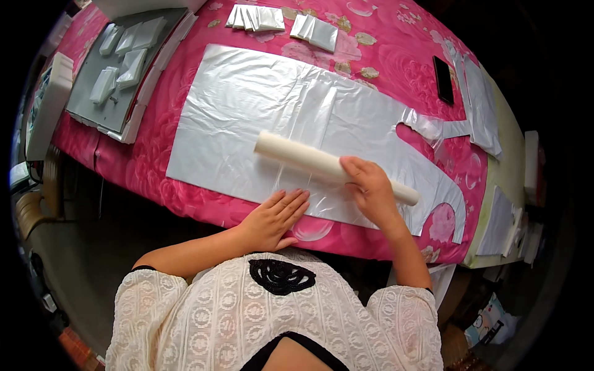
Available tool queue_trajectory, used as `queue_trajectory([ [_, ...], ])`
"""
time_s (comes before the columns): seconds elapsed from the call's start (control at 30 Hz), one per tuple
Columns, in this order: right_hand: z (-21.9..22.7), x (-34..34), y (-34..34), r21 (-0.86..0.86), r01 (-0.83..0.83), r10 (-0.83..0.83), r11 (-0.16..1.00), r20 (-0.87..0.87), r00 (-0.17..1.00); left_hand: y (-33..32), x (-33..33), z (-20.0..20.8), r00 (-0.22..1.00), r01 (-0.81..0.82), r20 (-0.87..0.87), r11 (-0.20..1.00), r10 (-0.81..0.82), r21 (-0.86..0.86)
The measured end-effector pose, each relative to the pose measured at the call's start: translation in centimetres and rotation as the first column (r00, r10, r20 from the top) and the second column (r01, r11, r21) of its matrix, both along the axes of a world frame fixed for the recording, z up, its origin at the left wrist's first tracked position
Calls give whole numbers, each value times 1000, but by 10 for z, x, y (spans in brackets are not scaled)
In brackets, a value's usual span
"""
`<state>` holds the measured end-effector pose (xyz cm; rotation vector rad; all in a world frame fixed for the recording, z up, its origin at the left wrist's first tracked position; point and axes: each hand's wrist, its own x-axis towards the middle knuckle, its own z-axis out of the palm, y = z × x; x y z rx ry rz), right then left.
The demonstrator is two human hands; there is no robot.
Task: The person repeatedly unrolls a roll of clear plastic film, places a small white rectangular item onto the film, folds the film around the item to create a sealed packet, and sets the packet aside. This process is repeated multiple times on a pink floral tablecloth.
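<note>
In the upper left of the frame, a gray board (86, 94) is holding small white folded packets (131, 67), perhaps grouped there to stay together and off the pink flowered tablecloth (143, 167). Toward the center, a large silvery plastic bag (229, 93) is lying spread across the cloth, its handle loops pointing right; lying flat seems to be exposing its creases. At the top of the frame, two groups of folded silvery packets (258, 18) are sitting beyond it, apparently set out of the working area.

Below center, the left hand (276, 217) is resting flat on the bag's near edge, fingers extended and gripping nothing, probably steadying the plastic. Right of it, the right hand (369, 190) is gripping a white roll (303, 154) near its right end, fingers curled around it, leaving most of its length slanting over the bag.

In the upper right, a dark phone (443, 80) is lying beside more silvery bags (481, 105). In the lower right, a pale package (486, 321) is showing printed artwork, too small to make out; no readable writing is appearing on the bag or roll.
</note>
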<state>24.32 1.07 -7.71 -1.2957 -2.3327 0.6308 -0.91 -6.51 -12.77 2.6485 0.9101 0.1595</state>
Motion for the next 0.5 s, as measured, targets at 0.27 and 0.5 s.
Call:
queue_trajectory([
  [0.27, -18, -48, 51, 209, -93, 81, 973, 69, 994, -12, 10, 1, 995, -65, -73, 998, 65, 2],
  [0.5, -30, -56, 147, 499, 69, -125, 864, 80, 989, -7, -10, 0, 976, 20, 219, 997, -3, -77],
])
